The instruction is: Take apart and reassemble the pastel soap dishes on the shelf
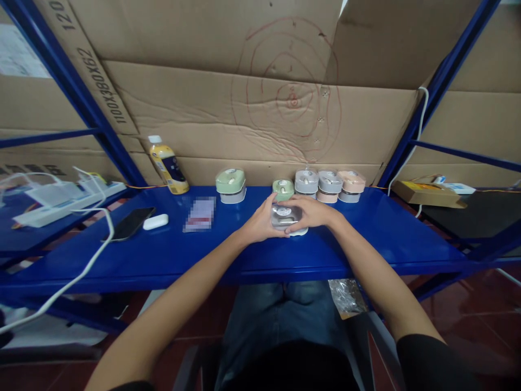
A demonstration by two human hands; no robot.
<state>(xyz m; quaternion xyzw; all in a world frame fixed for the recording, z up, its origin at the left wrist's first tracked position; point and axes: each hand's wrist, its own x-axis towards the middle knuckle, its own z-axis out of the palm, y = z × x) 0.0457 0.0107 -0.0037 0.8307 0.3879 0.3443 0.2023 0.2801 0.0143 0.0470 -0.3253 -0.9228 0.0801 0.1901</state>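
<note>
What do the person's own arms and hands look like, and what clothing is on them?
The left hand and right hand are bare, with no gloves. The left forearm and right forearm are uncovered, with no watch or band showing. A black sleeve covers the right upper arm, and a sliver of dark sleeve shows at the bottom edge on the left.

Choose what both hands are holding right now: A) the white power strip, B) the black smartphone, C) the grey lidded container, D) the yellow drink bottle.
C: the left hand and the right hand both clasp the grey lidded container, one from each side.
</note>
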